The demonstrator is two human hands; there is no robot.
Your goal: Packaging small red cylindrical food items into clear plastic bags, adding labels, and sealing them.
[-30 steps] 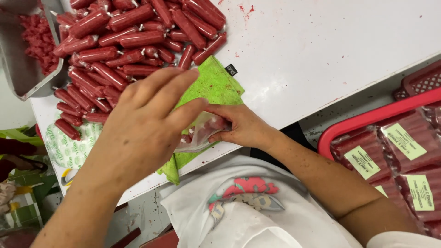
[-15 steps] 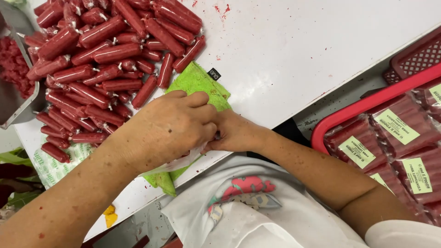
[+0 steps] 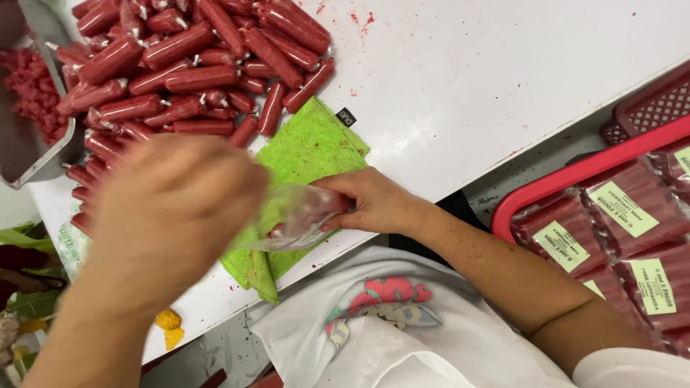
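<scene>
My right hand grips one end of a clear plastic bag over a bright green cloth on the white table. My left hand, blurred by motion, has its fingers curled at the bag's other end. Something red shows faintly inside the bag. A big pile of red sausages in tied casings lies just beyond the cloth, at the upper left.
A metal tray holding minced red meat stands at the far left edge. To the right, below the table edge, a red plastic crate holds labelled vacuum packs of sausages. Small red smears mark the table top.
My left hand has lifted and pulled back toward the left, uncovering the clear bag. The right hand stays on the bag over the green cloth. The view has shifted slightly.
</scene>
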